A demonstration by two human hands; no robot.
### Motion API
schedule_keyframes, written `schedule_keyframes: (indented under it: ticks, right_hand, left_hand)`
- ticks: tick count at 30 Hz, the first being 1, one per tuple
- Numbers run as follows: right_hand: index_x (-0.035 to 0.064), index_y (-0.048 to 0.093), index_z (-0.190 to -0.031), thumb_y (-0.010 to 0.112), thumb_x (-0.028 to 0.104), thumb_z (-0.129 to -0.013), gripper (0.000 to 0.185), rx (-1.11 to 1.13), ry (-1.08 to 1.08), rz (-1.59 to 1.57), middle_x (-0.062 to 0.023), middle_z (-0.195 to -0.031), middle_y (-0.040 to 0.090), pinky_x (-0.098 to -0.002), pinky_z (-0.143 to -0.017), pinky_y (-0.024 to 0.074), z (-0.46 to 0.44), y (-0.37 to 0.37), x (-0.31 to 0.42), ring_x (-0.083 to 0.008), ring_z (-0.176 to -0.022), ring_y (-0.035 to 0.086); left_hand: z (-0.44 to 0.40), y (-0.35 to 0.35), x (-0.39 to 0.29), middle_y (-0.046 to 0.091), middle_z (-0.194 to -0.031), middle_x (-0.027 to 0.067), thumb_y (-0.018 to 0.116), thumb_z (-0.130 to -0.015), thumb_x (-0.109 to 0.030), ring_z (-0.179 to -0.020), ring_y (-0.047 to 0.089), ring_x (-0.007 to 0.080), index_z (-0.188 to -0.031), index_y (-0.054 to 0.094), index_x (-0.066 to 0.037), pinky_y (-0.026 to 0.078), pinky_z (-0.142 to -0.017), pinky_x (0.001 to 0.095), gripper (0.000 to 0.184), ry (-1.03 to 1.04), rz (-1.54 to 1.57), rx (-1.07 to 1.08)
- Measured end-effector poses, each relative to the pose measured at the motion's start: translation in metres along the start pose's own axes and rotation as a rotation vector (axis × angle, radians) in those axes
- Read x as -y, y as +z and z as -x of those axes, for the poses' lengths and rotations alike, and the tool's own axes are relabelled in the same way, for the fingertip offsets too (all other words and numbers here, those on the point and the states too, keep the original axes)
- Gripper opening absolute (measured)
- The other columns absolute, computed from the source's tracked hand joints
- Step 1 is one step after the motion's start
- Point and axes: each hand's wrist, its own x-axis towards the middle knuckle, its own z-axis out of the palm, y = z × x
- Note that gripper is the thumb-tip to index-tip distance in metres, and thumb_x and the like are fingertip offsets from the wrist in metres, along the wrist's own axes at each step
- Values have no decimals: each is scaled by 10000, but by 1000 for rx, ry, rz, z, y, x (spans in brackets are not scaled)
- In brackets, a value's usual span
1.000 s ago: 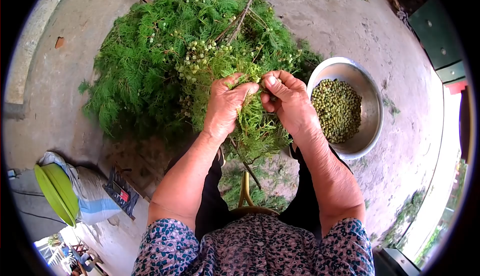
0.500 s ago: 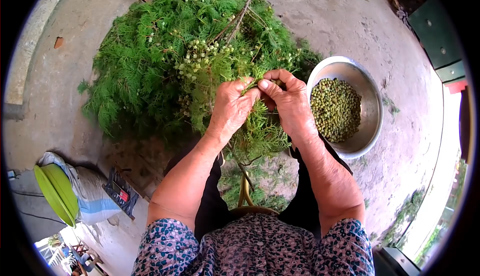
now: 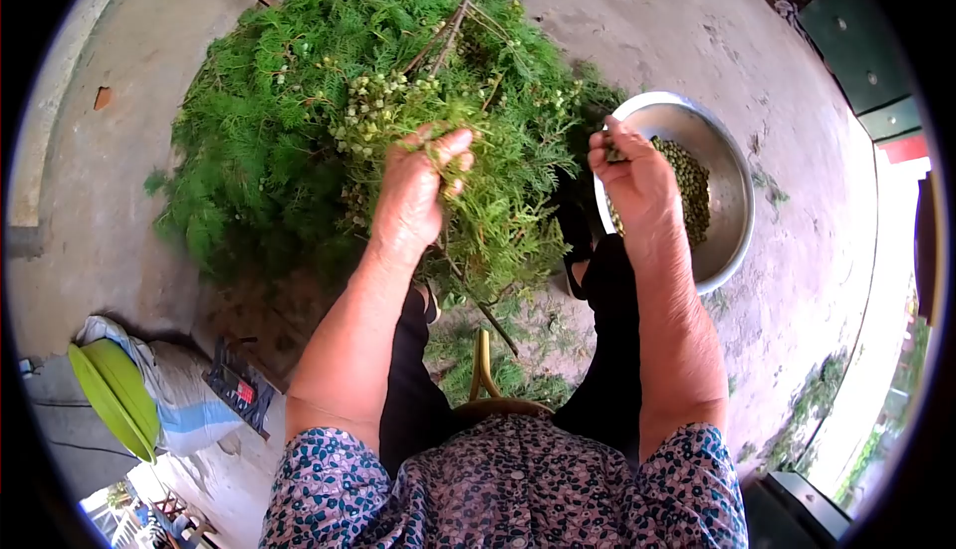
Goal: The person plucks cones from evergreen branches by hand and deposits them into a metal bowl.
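My left hand (image 3: pixel 410 196) is closed round a leafy evergreen branch (image 3: pixel 508 235), in front of a big heap of green cuttings (image 3: pixel 269 101). Pale green cones (image 3: pixel 363 111) cluster on the sprigs just beyond its fingers. Over the left rim of a metal basin (image 3: pixel 732 181) is my right hand (image 3: pixel 642 186), its fingers curled round a few small greenish cones, partly hidden by the fingers. Many round green cones (image 3: pixel 694 191) lie in the basin, partly covered by that hand and forearm.
A bare stem (image 3: pixel 461 16) sticks up from the heap. To the left, a lime-green basin (image 3: pixel 115 400) leans by a white and blue sack (image 3: pixel 194 415). Dark green cabinets (image 3: pixel 851 46) stand at the far right. Leaf scraps litter the concrete floor (image 3: pixel 617 21).
My hands were together at the branch and are now apart. The right hand has moved right to the basin's rim; the left has shifted slightly left with the branch.
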Motion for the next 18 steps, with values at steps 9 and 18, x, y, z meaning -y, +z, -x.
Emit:
schedule_keyframes:
  ticks: [9, 18]
  right_hand:
    - [-86, 423, -1169, 647, 211, -775, 542, -477, -341, 1611, -157, -1007, 527, -310, -714, 480, 4, -69, 58, -224, -906, 529]
    - [-114, 435, -1096, 453, 56, -855, 296, -252, -315, 28, -192, -991, 505, -367, -775, 486, 0, -90, 64, -278, -906, 533]
  left_hand:
    - [-3, -3, 8, 639, -884, 68, 642, -772, -102, -675, 553, 126, -914, 566, -42, 418, -522, 279, 172, 48, 101, -63]
    - [1, -4, 22, 615, -917, 73, 589, -817, -102, -695, 549, 138, -926, 563, -33, 491, -569, 318, 132, 60, 134, -53]
